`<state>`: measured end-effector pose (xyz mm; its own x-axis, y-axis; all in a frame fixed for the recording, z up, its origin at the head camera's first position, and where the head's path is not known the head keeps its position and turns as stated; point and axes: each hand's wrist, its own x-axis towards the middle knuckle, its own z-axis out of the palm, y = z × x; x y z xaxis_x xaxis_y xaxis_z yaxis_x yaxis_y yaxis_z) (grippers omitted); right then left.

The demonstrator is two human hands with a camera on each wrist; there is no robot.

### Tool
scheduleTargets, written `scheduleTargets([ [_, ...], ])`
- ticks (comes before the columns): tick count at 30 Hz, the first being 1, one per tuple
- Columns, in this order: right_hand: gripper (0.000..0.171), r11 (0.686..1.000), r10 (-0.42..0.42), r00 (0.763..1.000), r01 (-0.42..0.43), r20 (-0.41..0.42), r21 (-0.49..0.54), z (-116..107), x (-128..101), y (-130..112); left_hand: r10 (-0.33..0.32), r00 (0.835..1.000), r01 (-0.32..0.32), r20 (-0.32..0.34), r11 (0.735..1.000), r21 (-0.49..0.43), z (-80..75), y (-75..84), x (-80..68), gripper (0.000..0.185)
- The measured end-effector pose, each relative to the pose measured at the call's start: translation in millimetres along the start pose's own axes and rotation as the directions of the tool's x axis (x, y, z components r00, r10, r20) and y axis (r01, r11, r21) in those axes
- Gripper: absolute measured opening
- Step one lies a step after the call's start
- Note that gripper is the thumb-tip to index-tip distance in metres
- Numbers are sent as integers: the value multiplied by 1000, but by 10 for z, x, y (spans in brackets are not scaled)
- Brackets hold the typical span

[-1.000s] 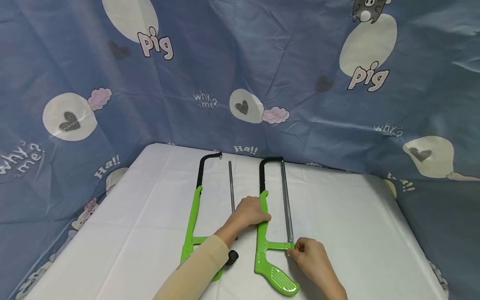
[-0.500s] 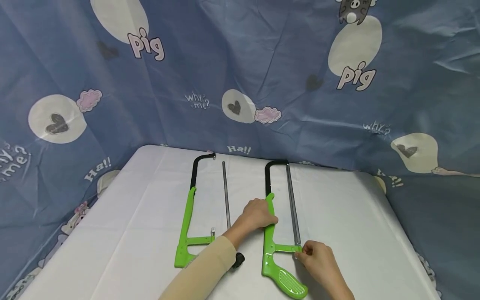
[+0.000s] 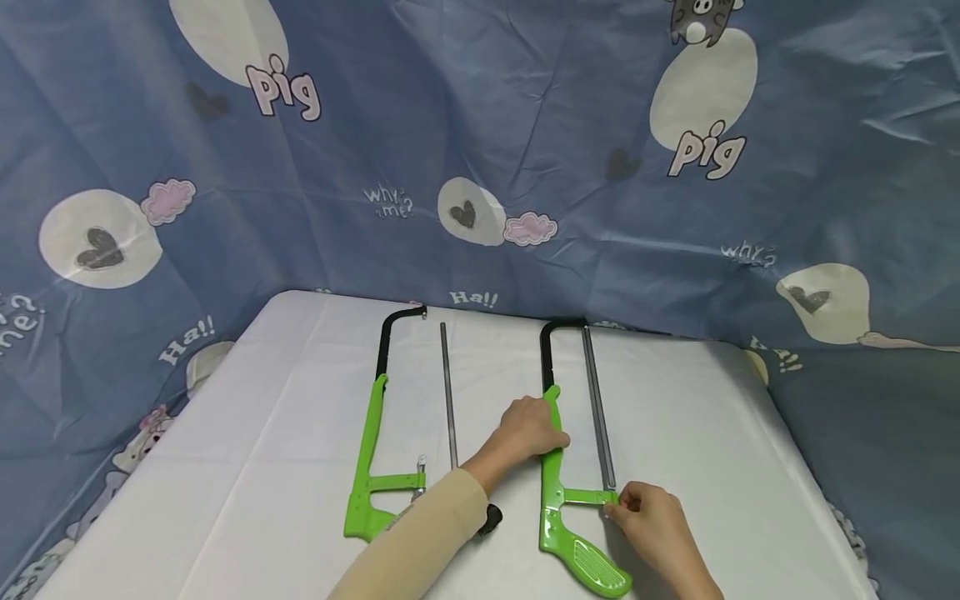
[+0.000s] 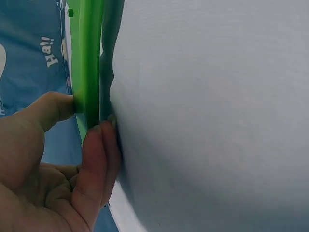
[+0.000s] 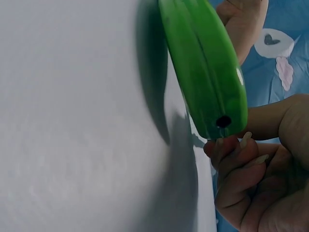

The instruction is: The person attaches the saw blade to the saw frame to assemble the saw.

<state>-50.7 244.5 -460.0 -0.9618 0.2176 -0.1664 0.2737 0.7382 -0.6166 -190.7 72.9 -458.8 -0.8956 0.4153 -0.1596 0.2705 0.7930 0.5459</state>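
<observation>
A green hacksaw (image 3: 551, 479) with a black front bow lies on the white-covered table, its grey blade (image 3: 598, 400) spanning from the bow to the green crossbar. My left hand (image 3: 528, 429) grips the green frame; in the left wrist view, thumb and fingers (image 4: 99, 164) close on it from both sides. At the crossbar's outer end, near the blade's lower end, my right hand (image 3: 656, 529) pinches with thumb and fingertips. What exactly it pinches there is hidden; the green handle (image 5: 207, 72) covers it in the right wrist view.
A second green hacksaw (image 3: 367, 433) without a fitted blade lies to the left, partly under my left sleeve (image 3: 420, 533). Beside it lies a loose blade (image 3: 447, 383). A small black thing (image 3: 491, 518) shows by the sleeve. Patterned blue cloth (image 3: 480, 150) hangs behind the table.
Both hands and the right hacksaw have shifted a little to the right. The head view has turned slightly, so the cloth and the left hacksaw appear further left. Both grips look the same.
</observation>
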Motion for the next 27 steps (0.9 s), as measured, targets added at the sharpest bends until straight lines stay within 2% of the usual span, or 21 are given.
scheduleTargets([
  [6,22,1000,21,1000,-21,-4,3,-17,7,93,-1,1000,1,10,1000,-13,57,81,33,37],
  [13,22,1000,22,1000,-22,-3,-2,-38,30,146,-32,999,32,32,999,6,92,138,86,39],
  [27,23,1000,14,1000,-14,-11,-19,-43,22,154,-25,999,25,37,1000,0,128,122,106,38],
])
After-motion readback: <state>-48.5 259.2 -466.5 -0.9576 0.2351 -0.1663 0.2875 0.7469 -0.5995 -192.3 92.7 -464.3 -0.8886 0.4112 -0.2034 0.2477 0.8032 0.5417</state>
